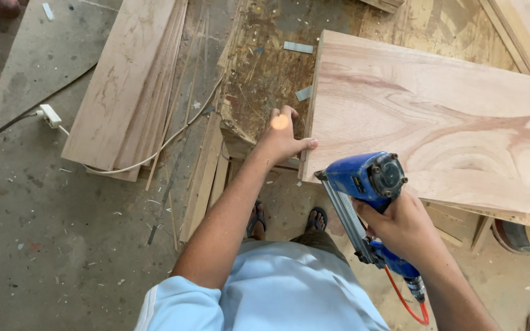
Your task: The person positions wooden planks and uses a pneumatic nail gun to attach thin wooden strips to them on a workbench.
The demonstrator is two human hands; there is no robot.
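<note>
My right hand (403, 227) grips a blue pneumatic nail gun (366, 184) with an orange air hose at its base, held just off the near edge of a large plywood panel (437, 122). My left hand (283, 140) rests at the panel's near left corner, thumb against its edge and fingers on the worn workbench (265, 67). The panel lies flat on the workbench, its grain swirled pink and tan.
A stack of long wooden boards (124, 86) lies on the concrete floor to the left, with thin strips (207, 171) beside it. A white cable and plug (50, 115) cross the floor. Nail strips (298, 47) lie on the bench. More panels lean at the top right.
</note>
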